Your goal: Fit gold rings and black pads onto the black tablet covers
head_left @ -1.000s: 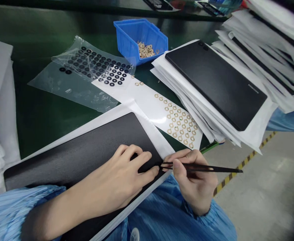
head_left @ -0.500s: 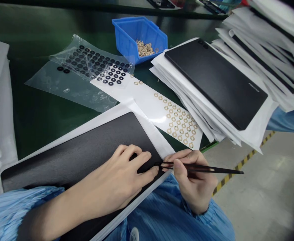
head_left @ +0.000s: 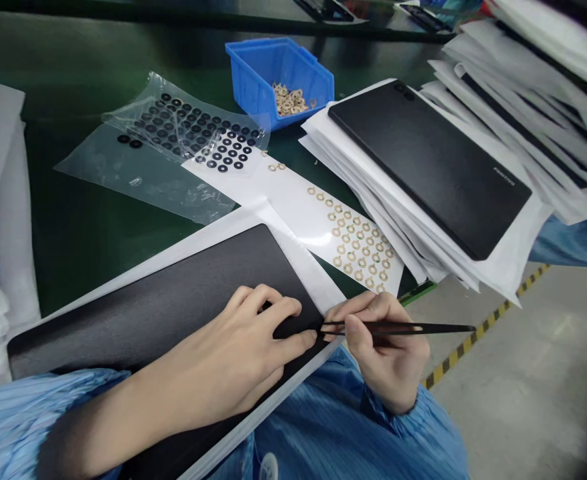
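My left hand lies flat on a black tablet panel, its fingers spread near the panel's lower right edge. My right hand is shut on black fine-tipped tweezers. Their tips meet the panel edge right by my left fingertips, and whatever they touch there is too small to tell. The panel rests on a white sheet. Past my hands lies a white backing sheet carrying rows of small gold rings. A clear plastic sheet holds many black rings.
A blue plastic bin holds loose gold rings. To the right, a second black tablet panel tops a stack of white sheets. White foam stands at left on the green bench. Below right lies a floor with yellow-black tape.
The tweezers' rear end has swung up, leaving them nearly level, and my right hand has shifted slightly up. My left hand has stayed on the panel.
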A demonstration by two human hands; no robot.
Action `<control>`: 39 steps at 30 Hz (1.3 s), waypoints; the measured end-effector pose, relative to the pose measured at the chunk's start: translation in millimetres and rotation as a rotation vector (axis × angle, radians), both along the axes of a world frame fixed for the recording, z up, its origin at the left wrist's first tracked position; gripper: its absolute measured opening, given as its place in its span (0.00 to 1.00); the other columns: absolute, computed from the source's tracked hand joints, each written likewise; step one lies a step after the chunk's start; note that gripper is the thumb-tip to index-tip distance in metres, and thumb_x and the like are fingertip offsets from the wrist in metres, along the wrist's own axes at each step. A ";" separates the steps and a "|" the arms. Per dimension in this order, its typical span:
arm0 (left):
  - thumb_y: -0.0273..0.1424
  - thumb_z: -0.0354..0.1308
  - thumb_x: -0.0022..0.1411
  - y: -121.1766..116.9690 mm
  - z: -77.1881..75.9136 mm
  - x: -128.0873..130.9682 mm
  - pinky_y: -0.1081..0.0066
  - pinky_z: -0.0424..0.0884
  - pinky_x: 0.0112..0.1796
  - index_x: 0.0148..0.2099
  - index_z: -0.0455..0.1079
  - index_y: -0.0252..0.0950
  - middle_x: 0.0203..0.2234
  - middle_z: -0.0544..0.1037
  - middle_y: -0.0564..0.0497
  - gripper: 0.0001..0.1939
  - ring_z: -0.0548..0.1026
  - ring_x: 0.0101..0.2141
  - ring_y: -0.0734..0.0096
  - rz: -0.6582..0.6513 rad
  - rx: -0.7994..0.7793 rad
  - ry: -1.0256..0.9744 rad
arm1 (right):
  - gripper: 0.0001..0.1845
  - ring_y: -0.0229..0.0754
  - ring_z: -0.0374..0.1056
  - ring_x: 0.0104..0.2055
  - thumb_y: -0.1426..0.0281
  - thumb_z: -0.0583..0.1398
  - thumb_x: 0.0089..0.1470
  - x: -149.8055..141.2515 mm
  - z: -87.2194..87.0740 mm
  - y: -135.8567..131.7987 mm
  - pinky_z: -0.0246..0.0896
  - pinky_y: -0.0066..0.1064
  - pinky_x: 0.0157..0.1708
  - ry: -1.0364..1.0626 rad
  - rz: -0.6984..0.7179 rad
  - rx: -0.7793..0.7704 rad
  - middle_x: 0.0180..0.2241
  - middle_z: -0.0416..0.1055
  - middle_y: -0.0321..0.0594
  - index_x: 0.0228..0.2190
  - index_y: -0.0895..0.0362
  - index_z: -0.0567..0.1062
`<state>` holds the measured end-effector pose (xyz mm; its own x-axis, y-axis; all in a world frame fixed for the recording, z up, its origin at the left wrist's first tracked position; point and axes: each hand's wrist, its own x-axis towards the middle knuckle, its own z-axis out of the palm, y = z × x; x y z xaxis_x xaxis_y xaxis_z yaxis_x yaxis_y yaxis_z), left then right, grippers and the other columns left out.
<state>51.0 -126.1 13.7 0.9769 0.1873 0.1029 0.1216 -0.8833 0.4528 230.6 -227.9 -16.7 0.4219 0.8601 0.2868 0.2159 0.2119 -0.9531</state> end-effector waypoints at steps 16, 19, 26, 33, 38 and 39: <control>0.21 0.45 0.66 -0.2 -2.2 0.0 0.58 0.66 0.41 0.57 0.63 0.40 0.46 0.64 0.44 0.20 0.61 0.45 0.57 0.022 -0.059 -0.003 | 0.08 0.37 0.69 0.24 0.77 0.59 0.55 -0.9 2.0 0.4 0.72 0.29 0.21 0.007 0.023 0.002 0.24 0.71 0.36 0.26 0.55 0.67; 0.20 0.45 0.65 0.3 -2.3 0.0 0.58 0.66 0.41 0.56 0.64 0.39 0.46 0.63 0.44 0.20 0.61 0.46 0.57 0.015 -0.065 -0.001 | 0.07 0.39 0.73 0.27 0.78 0.59 0.55 -0.5 -0.6 -2.1 0.73 0.30 0.24 0.011 -0.024 0.012 0.26 0.72 0.37 0.28 0.55 0.69; 0.20 0.45 0.65 0.6 -1.5 0.4 0.58 0.66 0.41 0.56 0.63 0.38 0.46 0.63 0.43 0.20 0.60 0.46 0.56 0.005 -0.061 -0.007 | 0.09 0.40 0.72 0.30 0.80 0.58 0.55 0.0 -2.5 -5.8 0.73 0.33 0.26 -0.034 -0.001 0.026 0.28 0.71 0.37 0.32 0.54 0.69; 0.21 0.45 0.65 0.6 -0.5 0.2 0.57 0.66 0.41 0.56 0.63 0.39 0.46 0.64 0.43 0.19 0.60 0.46 0.55 0.009 -0.057 0.020 | 0.10 0.39 0.69 0.30 0.83 0.57 0.54 -0.7 -1.3 -6.9 0.69 0.35 0.30 -0.044 0.018 0.046 0.28 0.71 0.37 0.32 0.55 0.69; 0.20 0.45 0.65 0.3 -2.0 -0.8 0.59 0.66 0.41 0.56 0.63 0.38 0.46 0.62 0.44 0.19 0.60 0.47 0.57 0.024 -0.062 0.001 | 0.10 0.40 0.70 0.30 0.83 0.57 0.55 -1.1 -3.2 -6.1 0.68 0.36 0.30 -0.023 0.016 0.086 0.27 0.71 0.37 0.32 0.55 0.70; 0.20 0.45 0.65 0.3 -2.4 -0.9 0.60 0.66 0.41 0.55 0.63 0.37 0.46 0.62 0.44 0.19 0.60 0.46 0.57 0.033 -0.069 0.001 | 0.10 0.41 0.70 0.30 0.82 0.57 0.55 -1.1 -3.7 -5.7 0.68 0.37 0.30 -0.008 0.020 0.093 0.27 0.71 0.38 0.32 0.55 0.70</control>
<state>50.1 -125.9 11.2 0.9702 0.2258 0.0876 0.1505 -0.8454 0.5125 229.5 -233.6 -20.5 0.4018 0.8379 0.3696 0.2186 0.3042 -0.9272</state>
